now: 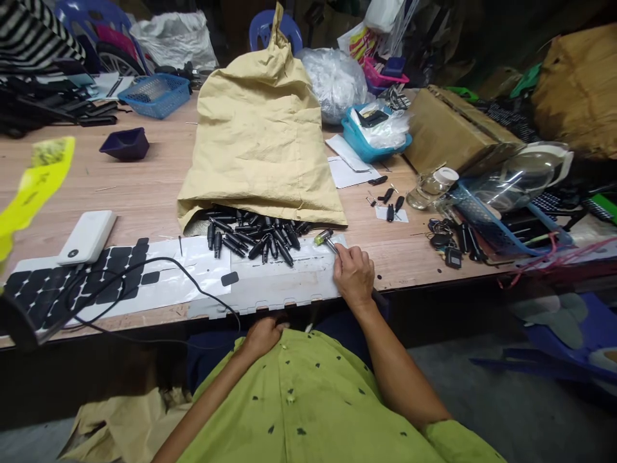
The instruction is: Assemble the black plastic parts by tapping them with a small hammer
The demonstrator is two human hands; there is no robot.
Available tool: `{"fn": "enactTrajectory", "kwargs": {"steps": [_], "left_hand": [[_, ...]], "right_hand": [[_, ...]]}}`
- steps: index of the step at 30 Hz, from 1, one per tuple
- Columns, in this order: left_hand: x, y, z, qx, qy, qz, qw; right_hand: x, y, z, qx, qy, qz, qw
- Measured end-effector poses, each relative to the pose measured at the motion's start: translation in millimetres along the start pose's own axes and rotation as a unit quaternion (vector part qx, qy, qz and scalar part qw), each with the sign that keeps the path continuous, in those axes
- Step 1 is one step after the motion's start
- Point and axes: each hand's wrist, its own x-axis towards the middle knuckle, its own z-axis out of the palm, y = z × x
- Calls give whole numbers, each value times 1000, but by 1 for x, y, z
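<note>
Head view showed the left hand (pixel 263 335) nearest the body, low against the green shirt (pixel 308 399) just under the worktop (pixel 144 186) edge. Its fingers were curled under, and whether it held anything could not be told. The right hand (pixel 354 275) rested on the white panel strip (pixel 274 286) at the front edge, closed around a slim tool (pixel 331 245). The tool's metal shaft pointed away from the body, and a yellow-green piece (pixel 322 238) sat at its tip.

The tip lay just beside the pile of black plugs (pixel 255 239), which spilled from the open mouth of the tan sack (pixel 263 128).

Judged step: the tool was being brought to the pile's right edge, with no plug yet separated from it. Judged requirement for a next move: one plug isolated from the heap and steadied, which would call for the left hand up on the worktop.

To the left lay a dark-celled panel (pixel 72 276), a black cable (pixel 144 267) and a white power bank (pixel 87 236). Farther right lay loose black parts (pixel 390 207) and a clear jar (pixel 431 186). At the back stood a blue basket (pixel 154 95) and a cardboard box (pixel 453 128).
</note>
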Motion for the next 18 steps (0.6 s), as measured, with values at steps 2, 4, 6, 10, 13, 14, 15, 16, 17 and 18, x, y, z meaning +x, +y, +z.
{"fn": "enactTrajectory", "kwargs": {"steps": [2, 4, 6, 10, 13, 14, 15, 16, 17, 18], "left_hand": [[8, -6, 6, 15, 1, -25, 1000], [13, -11, 8, 29, 4, -29, 999], [12, -11, 4, 26, -4, -7, 1000], [-21, 11, -21, -15, -24, 108, 994], [-49, 38, -44, -27, 32, 240, 970], [-52, 47, -52, -19, 59, 272, 960], [-50, 53, -59, -3, 98, 292, 951], [-43, 58, -66, 22, 151, 298, 942], [-33, 61, -73, 54, 213, 289, 932], [-20, 62, -79, 93, 276, 268, 918]], "right_hand": [[-1, -1, 0, -4, 6, -1, 1000], [-1, -3, 0, -7, 12, 0, 1000], [-1, -4, 0, -9, 14, 1, 1000], [0, -6, 0, -11, 7, -3, 1000], [0, -6, 0, -14, 5, -3, 1000], [0, -6, 0, -16, 4, -1, 1000], [0, -7, 0, -17, 3, 0, 1000], [0, -7, 0, -17, 1, 1, 1000], [0, -7, 1, -15, -1, 1, 1000], [0, -7, 1, -13, -3, 1, 1000]]}}
